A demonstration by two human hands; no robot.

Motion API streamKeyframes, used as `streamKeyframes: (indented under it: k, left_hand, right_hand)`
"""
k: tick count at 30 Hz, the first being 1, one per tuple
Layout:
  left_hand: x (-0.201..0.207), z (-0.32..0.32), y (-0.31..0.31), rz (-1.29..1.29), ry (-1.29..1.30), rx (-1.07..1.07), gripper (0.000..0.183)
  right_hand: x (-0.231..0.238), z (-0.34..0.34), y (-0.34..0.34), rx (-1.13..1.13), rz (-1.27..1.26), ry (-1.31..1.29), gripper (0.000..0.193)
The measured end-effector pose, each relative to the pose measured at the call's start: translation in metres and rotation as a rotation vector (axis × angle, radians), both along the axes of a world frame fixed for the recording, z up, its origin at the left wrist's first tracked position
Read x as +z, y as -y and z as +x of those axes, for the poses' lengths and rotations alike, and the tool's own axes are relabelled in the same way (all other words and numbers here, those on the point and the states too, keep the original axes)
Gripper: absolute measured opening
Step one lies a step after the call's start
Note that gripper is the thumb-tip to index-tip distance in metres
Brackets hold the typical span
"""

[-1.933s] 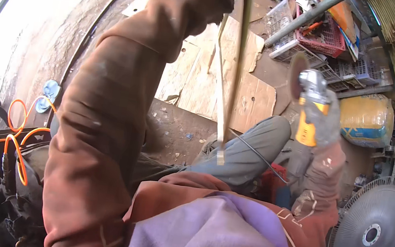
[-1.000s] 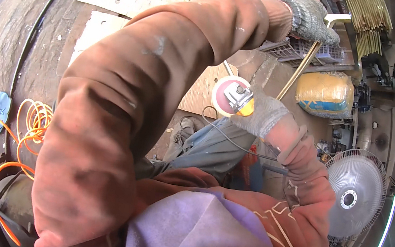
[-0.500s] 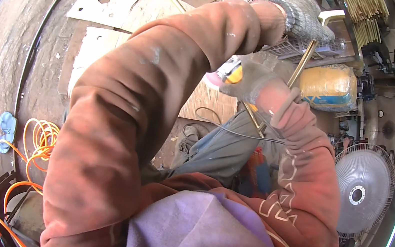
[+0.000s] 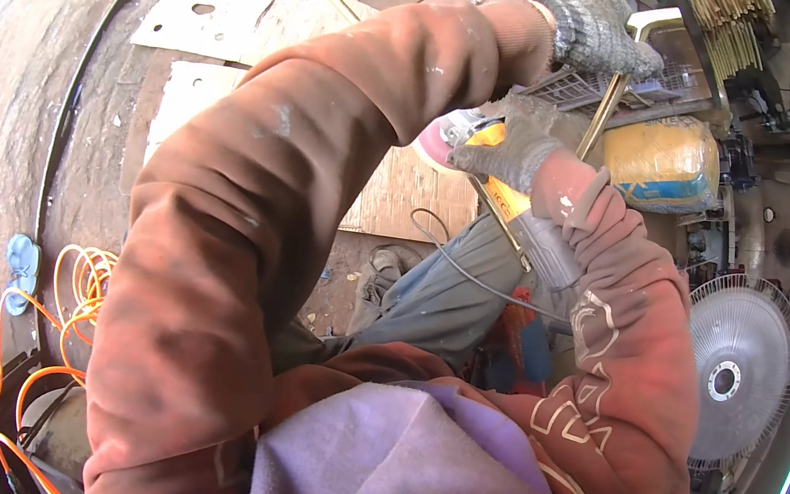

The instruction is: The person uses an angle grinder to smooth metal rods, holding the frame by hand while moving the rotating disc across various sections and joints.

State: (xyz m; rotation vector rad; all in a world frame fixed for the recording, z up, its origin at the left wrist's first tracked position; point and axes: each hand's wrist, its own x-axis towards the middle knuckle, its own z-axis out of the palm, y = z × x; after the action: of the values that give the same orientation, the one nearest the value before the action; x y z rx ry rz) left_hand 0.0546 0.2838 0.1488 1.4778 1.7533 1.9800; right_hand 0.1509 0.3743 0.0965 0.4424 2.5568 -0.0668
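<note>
My left hand (image 4: 602, 34), in a grey knitted glove, reaches across to the upper right. Its fingers are wrapped around the upper part of a gold-coloured metal bar (image 4: 598, 124), near a pale bent end piece (image 4: 655, 21). The bar slants down behind my right hand, and its lower end shows above my thigh. Also gloved, my right hand (image 4: 521, 152) grips an angle grinder (image 4: 487, 135) with yellow parts. The grinder's pink disc (image 4: 433, 143) points left and is partly hidden by my left sleeve. Whether the disc touches the bar, I cannot tell.
Cardboard sheets (image 4: 423, 190) lie on the floor ahead. A plastic-wrapped bundle (image 4: 664, 164) and a grey basket (image 4: 578, 91) sit at upper right, beneath brass rods (image 4: 733, 32). A fan (image 4: 725, 379) stands right. An orange hose (image 4: 84, 289) coils left; a grey cable (image 4: 483, 270) crosses my leg.
My right hand and the grinder have tilted, showing more yellow below the hand. My left hand has shifted slightly left in view, still on the bar. The whole view has turned a little.
</note>
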Motion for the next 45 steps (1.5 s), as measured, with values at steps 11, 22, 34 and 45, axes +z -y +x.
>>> streamKeyframes:
  k: [11, 22, 34, 45]
  left_hand:
    - [0.008, 0.003, 0.001, -0.112, 0.052, -0.019, 0.036]
    - [0.010, -0.001, 0.004, -0.148, 0.093, -0.040, 0.036]
    - [0.005, -0.014, -0.011, -0.140, 0.061, -0.067, 0.032]
    - [0.007, -0.013, -0.005, -0.173, 0.056, -0.061, 0.032]
  right_hand:
    - [-0.063, -0.005, -0.063, -0.405, -0.691, -0.104, 0.038]
    - [-0.054, 0.000, -0.056, -0.175, -0.394, -0.135, 0.056]
    - [-0.011, 0.016, 0.037, 0.327, 0.241, 0.084, 0.087]
    - [-0.004, 0.005, 0.029, 0.473, 0.164, -0.037, 0.086]
